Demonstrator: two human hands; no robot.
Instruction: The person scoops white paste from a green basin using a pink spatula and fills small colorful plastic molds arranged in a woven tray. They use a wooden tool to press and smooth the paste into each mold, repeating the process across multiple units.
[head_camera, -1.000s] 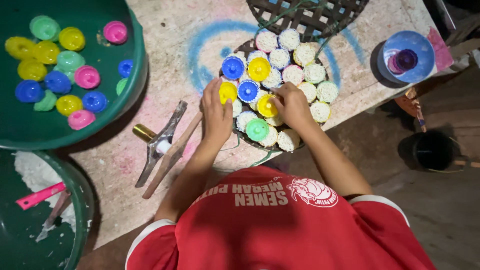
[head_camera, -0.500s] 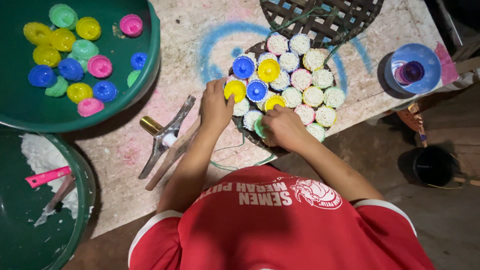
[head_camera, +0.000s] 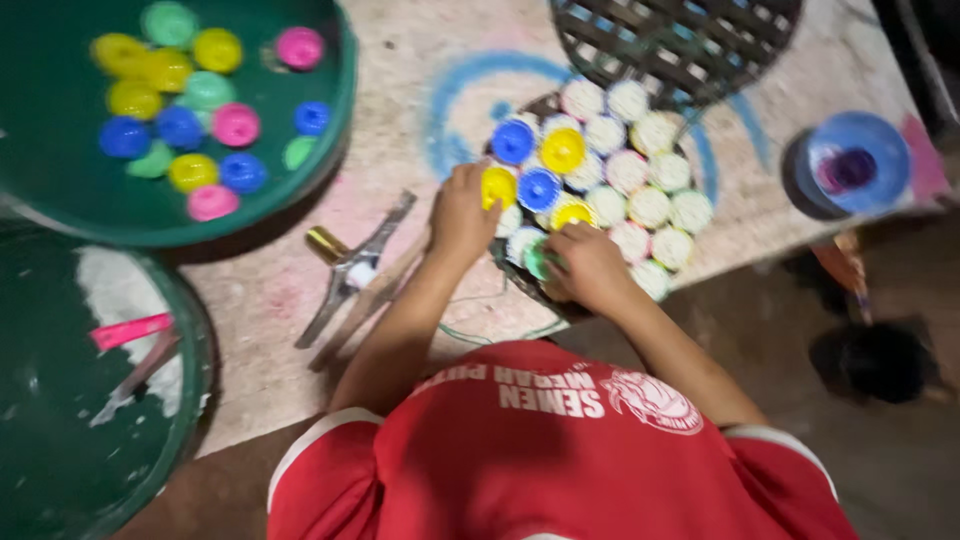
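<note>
A round dark woven tray (head_camera: 520, 290) on the table holds several white round cakes (head_camera: 650, 207) and a few blue, yellow and green cup moulds. My left hand (head_camera: 458, 215) rests at the tray's left edge, its fingers gripping a yellow mould (head_camera: 497, 186). At the tray's near edge my right hand (head_camera: 592, 266) closes over a green mould (head_camera: 538, 262). Blue moulds (head_camera: 540, 190) and another yellow mould (head_camera: 562, 150) sit just beyond my fingers. My red shirt fills the bottom of the view.
A green basin (head_camera: 330, 150) at the top left holds several coloured moulds. A second green basin (head_camera: 190, 360) at the lower left holds white paste and a pink tool. Metal tongs (head_camera: 352, 270) lie left of my arm. A blue cup (head_camera: 855, 165) stands right; a dark woven rack (head_camera: 680, 40) lies behind.
My right hand has slid from the yellow mould in the middle down to the green mould at the tray's near edge. My left hand stays by the yellow mould.
</note>
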